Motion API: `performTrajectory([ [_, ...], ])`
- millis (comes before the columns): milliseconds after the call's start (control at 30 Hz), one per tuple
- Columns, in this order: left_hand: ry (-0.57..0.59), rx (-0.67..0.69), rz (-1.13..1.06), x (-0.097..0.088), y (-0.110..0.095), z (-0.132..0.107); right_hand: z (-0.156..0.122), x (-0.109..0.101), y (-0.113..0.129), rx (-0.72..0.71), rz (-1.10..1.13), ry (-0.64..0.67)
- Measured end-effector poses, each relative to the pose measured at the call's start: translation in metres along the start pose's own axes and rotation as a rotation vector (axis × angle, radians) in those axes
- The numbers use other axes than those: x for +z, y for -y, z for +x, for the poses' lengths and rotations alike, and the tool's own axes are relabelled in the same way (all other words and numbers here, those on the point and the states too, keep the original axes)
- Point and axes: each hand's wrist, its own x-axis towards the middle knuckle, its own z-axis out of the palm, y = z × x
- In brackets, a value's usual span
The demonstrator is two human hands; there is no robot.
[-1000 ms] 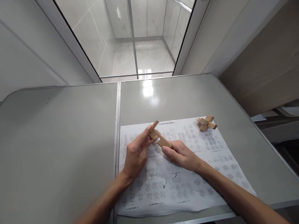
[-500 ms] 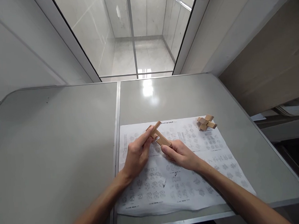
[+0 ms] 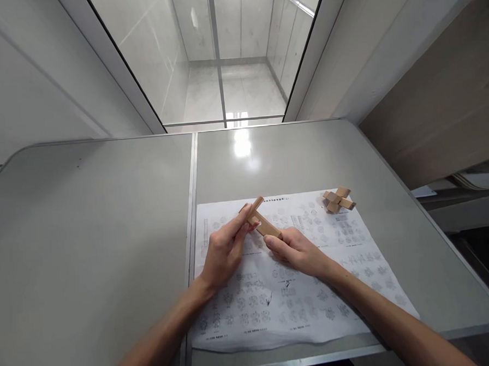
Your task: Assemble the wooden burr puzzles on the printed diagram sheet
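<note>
Two-handed work on wooden puzzle pieces, head view. The left hand (image 3: 227, 249) pinches a slender wooden stick (image 3: 257, 203) between thumb and fingers, its free end pointing up and away to the right; the right hand (image 3: 295, 251) grips the near end of a broader wooden bar (image 3: 270, 229), thumb uppermost. Both hands are thus closed on wood, held above the printed sheet (image 3: 317, 324) near its far edge. Compared with a second ago, the wood at the left fingertips is turned: the stick now crosses over the bar, and a wooden tip shows on its far side. Over the last half second the arrangement is nearly unchanged. The new crossing suggests that the fit between the pieces is being adjusted or tested; whether they interlock cannot be told, since the fingers cover the joint. A separate wooden assembly (image 3: 338, 200) of crossed pieces rests untouched on the sheet's far right corner, the sheet itself lying on the tabletop (image 3: 304, 160).
</note>
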Motion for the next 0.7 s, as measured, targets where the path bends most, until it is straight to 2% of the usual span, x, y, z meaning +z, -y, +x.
performTrajectory([
  [200,-0.013,-0.030,0.048,-0.0008,0.0038,-0.0039,-0.0004,-0.0002,0.0002,-0.010,-0.007,-0.019],
  [367,-0.013,0.020,0.089,-0.0006,0.0018,-0.0027,-0.0005,0.0005,-0.0017,-0.002,-0.015,-0.049],
  [700,0.086,0.076,0.057,-0.0069,-0.0024,0.0049,-0.0043,-0.0045,-0.0027,0.029,0.118,0.042],
])
